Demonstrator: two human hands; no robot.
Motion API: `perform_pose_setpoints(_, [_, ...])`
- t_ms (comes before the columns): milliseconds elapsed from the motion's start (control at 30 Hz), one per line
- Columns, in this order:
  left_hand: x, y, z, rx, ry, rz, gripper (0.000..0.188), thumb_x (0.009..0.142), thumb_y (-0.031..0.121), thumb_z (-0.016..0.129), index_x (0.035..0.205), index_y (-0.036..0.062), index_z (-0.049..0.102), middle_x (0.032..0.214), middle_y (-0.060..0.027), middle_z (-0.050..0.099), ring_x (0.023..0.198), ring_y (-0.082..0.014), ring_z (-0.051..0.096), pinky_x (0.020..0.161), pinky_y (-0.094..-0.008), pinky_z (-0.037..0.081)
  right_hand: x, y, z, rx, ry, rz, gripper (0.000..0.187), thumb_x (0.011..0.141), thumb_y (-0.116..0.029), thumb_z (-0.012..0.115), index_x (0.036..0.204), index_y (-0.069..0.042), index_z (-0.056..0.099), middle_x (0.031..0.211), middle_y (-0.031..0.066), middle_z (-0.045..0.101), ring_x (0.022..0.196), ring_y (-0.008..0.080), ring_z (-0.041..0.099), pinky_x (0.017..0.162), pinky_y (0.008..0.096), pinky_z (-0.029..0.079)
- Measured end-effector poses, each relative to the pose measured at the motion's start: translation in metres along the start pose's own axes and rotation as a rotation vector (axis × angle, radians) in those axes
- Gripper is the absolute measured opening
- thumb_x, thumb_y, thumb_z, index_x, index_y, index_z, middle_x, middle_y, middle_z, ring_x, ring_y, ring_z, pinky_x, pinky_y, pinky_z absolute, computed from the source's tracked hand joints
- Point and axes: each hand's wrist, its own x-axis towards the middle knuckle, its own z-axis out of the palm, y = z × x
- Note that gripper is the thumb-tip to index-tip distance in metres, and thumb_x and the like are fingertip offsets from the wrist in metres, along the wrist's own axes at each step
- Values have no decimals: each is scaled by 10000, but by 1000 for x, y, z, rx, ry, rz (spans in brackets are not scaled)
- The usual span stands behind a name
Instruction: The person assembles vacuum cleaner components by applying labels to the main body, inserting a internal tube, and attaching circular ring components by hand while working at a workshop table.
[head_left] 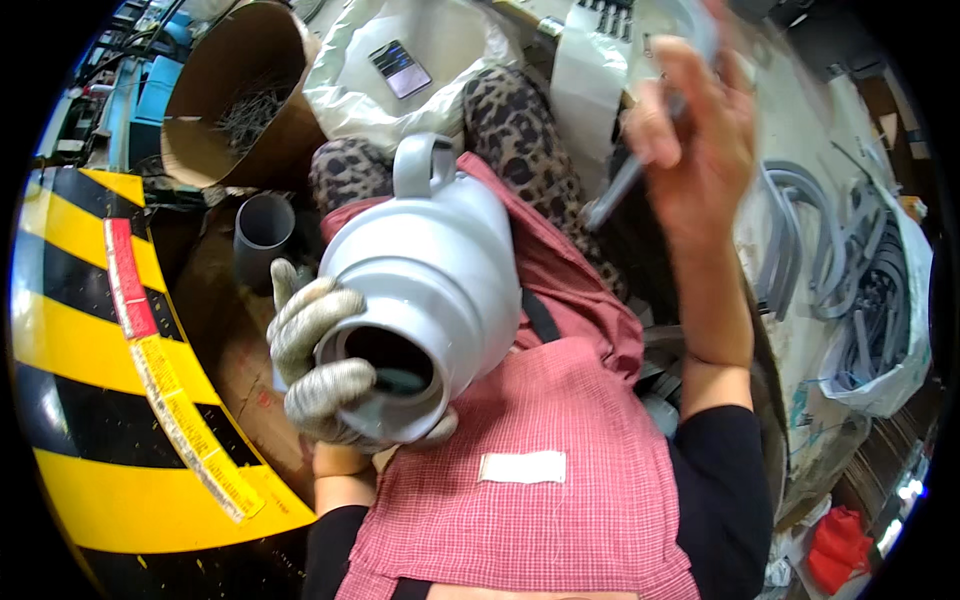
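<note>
In my lap rests a large grey plastic pipe fitting (455,255), its round open mouth tilted toward me and a small side loop or branch at its far end. My left hand (325,360), in a dirty whitish knitted glove, is closed around the rim of that mouth, with fingers partly over the edge. My bare right hand (700,130) is raised at the upper right and smeared by motion. Its fingers are curled about a long grey strip (618,190), whose lower end slants down toward my knee. The strip's upper part blurs behind the fingers.
A brown cardboard drum (290,95) with thin metal pieces and a white sack with a phone (400,68) on it stand ahead. A grey pipe (264,222) is upright at left, beside a yellow-black striped panel (100,400). Curved grey strips (800,230) and a filled white bag (900,370) lie right.
</note>
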Motion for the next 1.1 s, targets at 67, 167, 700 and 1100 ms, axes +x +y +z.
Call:
perform_pose_setpoints(67, [-6,-19,-3,33,29,45,732,674,632,843,1163,247,458,1252,-149,599,1203,-383,569,1182,-606,284,-11,10,58,398,219,372,565,1066,-158,501,1590,-172,290,727,-3,438,399,57,340,357,224,304])
perform_pose_setpoints(167, [-11,-24,3,-14,144,3,679,694,622,816,1136,240,470,1242,-150,605,1207,-357,567,1209,-618,210,-33,43,58,531,147,350,554,1077,-167,481,1592,-165,275,775,4,449,393,55,355,345,229,315])
perform_pose_setpoints(700, [-17,-47,-2,-81,170,-72,697,638,579,913,1068,263,465,1297,-151,599,1237,-357,573,1209,-557,240,-47,52,60,449,-4,80,492,1101,-191,357,1571,-68,282,821,-9,419,410,-12,338,353,159,334])
perform_pose_setpoints(1100, [1,-45,0,-848,750,-746,806,881,585,687,1435,67,412,1383,-166,482,1198,-274,521,1090,-425,470,-39,73,68,489,-31,312,483,1100,-141,340,1557,-3,266,844,12,426,422,-22,350,365,156,376])
